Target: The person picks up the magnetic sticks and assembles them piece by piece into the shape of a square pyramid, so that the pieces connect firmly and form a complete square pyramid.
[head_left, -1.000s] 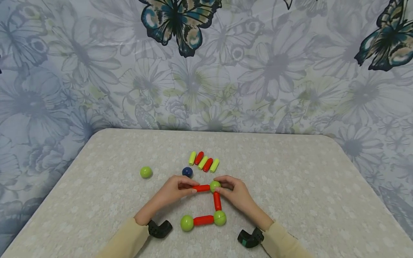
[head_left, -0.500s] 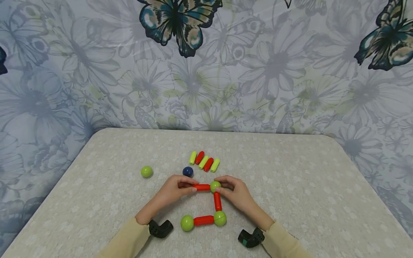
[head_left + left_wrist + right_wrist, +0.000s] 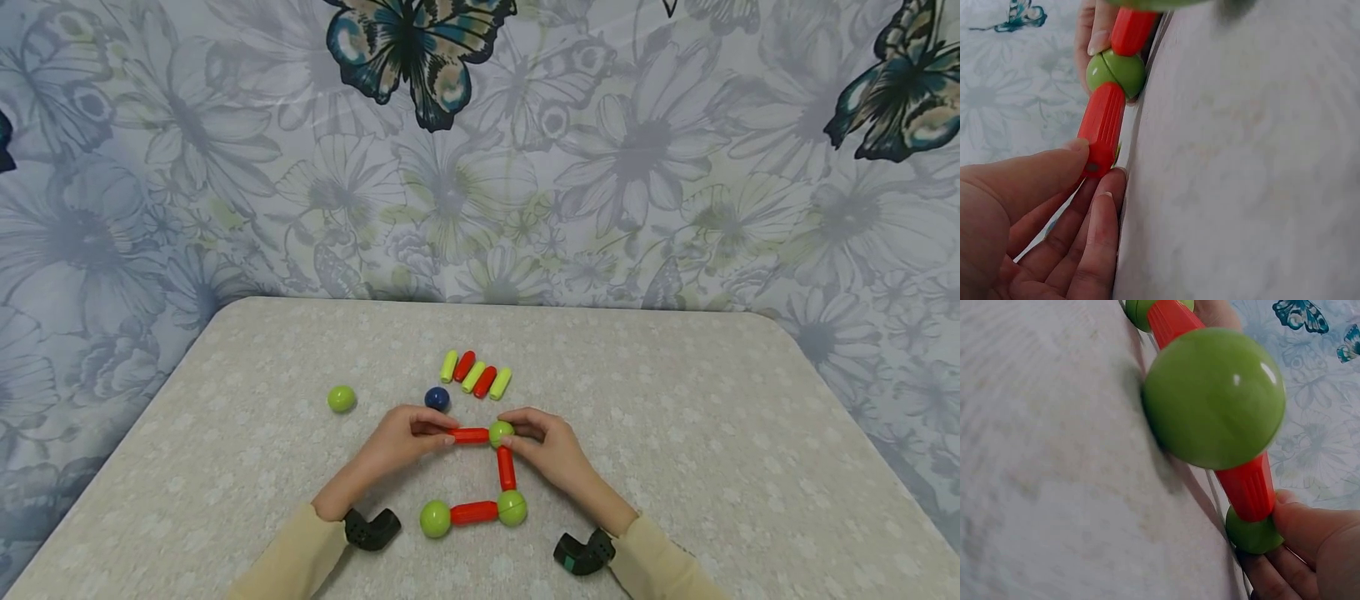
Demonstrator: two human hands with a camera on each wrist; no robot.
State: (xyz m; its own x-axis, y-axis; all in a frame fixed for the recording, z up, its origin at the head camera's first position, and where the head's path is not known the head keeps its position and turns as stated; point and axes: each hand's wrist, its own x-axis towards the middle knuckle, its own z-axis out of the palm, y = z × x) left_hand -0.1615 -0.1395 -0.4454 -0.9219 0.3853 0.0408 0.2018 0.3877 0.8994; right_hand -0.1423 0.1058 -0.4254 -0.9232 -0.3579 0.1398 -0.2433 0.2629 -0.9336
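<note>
My left hand (image 3: 401,437) pinches the left end of a red ridged rod (image 3: 471,436) between thumb and fingers. The rod's other end meets a green ball (image 3: 1116,74), which my right hand (image 3: 547,446) holds between thumb and fingers. From that ball a second red rod (image 3: 506,469) runs toward the front to another green ball (image 3: 512,507). A third red rod (image 3: 474,512) joins this one to a green ball (image 3: 435,519) at the near left. Together they form three sides of a square lying on the table, its left side unfilled.
A dark blue ball (image 3: 437,398) sits just behind my left hand. Farther back, several short yellow-green rods (image 3: 500,384) and red rods (image 3: 464,366) lie in a slanted row. A loose green ball (image 3: 341,398) is off to the left on the patterned tablecloth (image 3: 675,417).
</note>
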